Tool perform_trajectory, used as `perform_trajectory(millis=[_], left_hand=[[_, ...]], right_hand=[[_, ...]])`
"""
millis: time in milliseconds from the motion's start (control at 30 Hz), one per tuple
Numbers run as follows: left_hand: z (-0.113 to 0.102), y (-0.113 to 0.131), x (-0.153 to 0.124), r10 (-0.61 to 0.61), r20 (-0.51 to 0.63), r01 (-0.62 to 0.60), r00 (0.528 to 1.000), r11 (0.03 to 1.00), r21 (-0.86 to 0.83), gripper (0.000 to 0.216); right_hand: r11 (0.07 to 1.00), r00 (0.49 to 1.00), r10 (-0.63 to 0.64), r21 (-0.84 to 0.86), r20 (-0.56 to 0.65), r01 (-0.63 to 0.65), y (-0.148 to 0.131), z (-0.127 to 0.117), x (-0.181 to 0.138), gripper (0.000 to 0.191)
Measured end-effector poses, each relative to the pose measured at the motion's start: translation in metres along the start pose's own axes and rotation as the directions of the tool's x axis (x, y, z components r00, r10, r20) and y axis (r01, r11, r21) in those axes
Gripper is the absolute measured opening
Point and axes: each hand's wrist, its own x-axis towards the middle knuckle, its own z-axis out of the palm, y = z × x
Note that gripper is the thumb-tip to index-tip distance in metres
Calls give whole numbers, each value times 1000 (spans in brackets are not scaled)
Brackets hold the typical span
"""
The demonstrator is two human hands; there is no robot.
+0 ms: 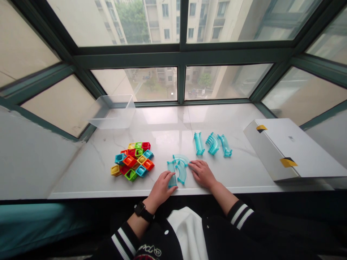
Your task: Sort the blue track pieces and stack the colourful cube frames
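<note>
My left hand [162, 187] is at the counter's front edge, its thumb and fingers around the lower part of a straight translucent blue toy track piece [171, 167]. Beside that piece lies a small curved translucent blue track piece [181, 173]. A second curved piece [181, 158] arches above it. My right hand [202, 174] rests palm down on the counter, fingers extended, with the fingertips at the right end of the upper curve. Further back on the right are a straight blue track piece [198, 143], a curved one [213, 143] and another straight one [225, 146].
A pile of coloured hollow blocks [135, 161] lies to the left on the white counter [162, 122]. Behind it stands a clear plastic bin [114, 115]. A white box [295, 151] with yellow-black tape is at the right. Framed windows [181, 57] border the back.
</note>
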Motion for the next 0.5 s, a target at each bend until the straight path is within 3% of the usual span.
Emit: perform_trajectory(millis=[200,333,500], left_hand=[[1,-1,1,4,-38,-2,999,1000,30,65],[0,4,3,62,-10,-61,998,994,92,62],[-1,8,6,86,-20,-83,996,989,123,42]], right_hand=[[998,998,-1,67,-57,5,4,0,-2,47],[973,986,95,222,-137,-63,1,2,-1,46],[808,951,281,566,-127,-163,-14,3,5,46]])
